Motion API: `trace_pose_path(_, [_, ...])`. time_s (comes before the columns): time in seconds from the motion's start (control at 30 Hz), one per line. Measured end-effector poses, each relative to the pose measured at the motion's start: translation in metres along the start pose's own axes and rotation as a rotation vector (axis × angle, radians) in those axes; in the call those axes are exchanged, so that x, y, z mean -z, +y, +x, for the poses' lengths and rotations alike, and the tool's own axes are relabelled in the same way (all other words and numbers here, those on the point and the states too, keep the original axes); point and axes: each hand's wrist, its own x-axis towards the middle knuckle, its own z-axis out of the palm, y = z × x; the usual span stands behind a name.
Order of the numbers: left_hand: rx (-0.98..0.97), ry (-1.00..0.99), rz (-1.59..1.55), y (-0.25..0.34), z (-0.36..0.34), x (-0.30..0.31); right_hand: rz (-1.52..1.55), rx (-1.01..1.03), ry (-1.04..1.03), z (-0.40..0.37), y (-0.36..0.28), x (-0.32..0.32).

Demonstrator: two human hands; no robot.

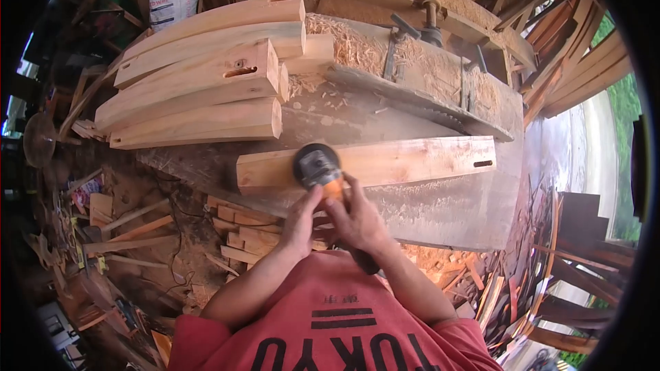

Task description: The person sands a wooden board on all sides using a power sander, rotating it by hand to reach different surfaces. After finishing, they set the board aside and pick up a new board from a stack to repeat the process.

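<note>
1. Your left hand (297, 227) and right hand (360, 223) are both wrapped around the grinder (334, 188), on the near side of the wood beam (412, 158).
2. The grinder's round head (316, 163) is over the left part of the beam; I cannot tell if it touches.
3. The grinder looks hard and a bit heavy, and it may shake. Hold its body, behind the round head.
4. Its long line slants across the beam: the dark tail (363, 261) is nearest you, and the head points away and a little left.
5. The beam lies lengthwise from left to right on the counter (447, 216), slot (484, 163) at its right end. It looks stiff and heavy, so grip both ends.
</note>
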Motion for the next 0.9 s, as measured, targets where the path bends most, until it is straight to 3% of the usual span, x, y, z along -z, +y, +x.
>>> trace_pose_path(0.07, [0.007,-0.041,0.035,0.004,0.004,-0.035,-0.009,-0.089,0.070,-0.010,0.006,0.026])
trace_pose_path(0.13, [-0.108,-0.139,0.173,-0.034,0.052,-0.055,0.161,-0.077,0.183,-0.015,0.049,0.052])
trace_pose_path(0.2, [-0.081,-0.193,0.173,-0.035,0.058,-0.094,0.191,-0.048,0.270,-0.024,0.063,0.082])
trace_pose_path(0.27, [-0.065,-0.097,0.238,-0.036,0.059,-0.111,0.202,-0.050,0.293,-0.024,0.070,0.091])
trace_pose_path(0.4, [-0.126,-0.062,0.198,-0.020,0.053,-0.064,0.134,-0.036,0.255,-0.008,0.038,0.053])
trace_pose_path(0.5, [-0.135,-0.001,0.058,0.003,0.027,-0.012,0.100,-0.095,0.098,0.005,0.005,0.009])
trace_pose_path(0.63, [-0.108,0.080,-0.115,0.031,-0.009,0.054,-0.083,0.052,0.021,0.021,-0.025,-0.049])
trace_pose_path(0.7, [-0.160,0.084,-0.097,0.024,-0.006,0.067,-0.140,0.101,0.008,0.022,-0.035,-0.063])
trace_pose_path(0.77, [-0.147,0.067,-0.069,0.033,-0.008,0.055,0.046,-0.004,0.044,0.015,-0.030,-0.059])
trace_pose_path(0.83, [-0.264,0.045,0.152,0.008,0.013,0.042,0.202,-0.040,0.078,0.004,-0.018,-0.045])
trace_pose_path(0.87, [-0.211,-0.033,0.197,-0.003,0.022,0.037,0.270,-0.017,0.100,0.000,-0.010,-0.036])
trace_pose_path(0.9, [-0.190,-0.051,0.193,-0.003,0.023,0.029,0.155,-0.029,0.144,-0.004,0.001,-0.029])
